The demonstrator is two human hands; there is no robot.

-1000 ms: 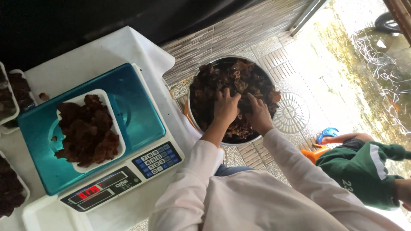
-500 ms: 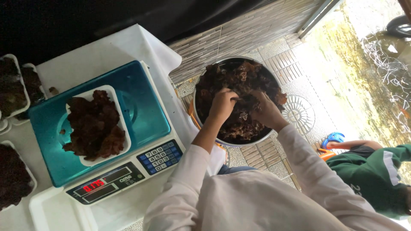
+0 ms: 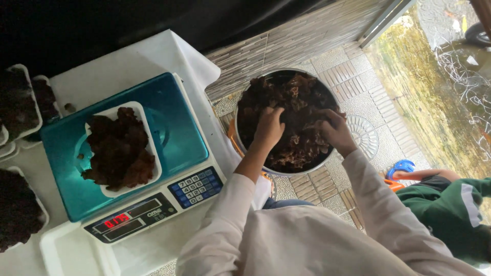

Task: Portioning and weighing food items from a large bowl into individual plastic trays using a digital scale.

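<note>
The left hand and right hand lay fingers-down in the dark brown clumps, each closing on some, inside a round metal basin on the tiled floor, beside the counter with its scale; the clumps showed no clear long axis

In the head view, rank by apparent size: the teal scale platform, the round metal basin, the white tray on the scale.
1. Teal scale platform
2. Round metal basin, close behind but farther from the camera, so unsure
3. White tray
</note>
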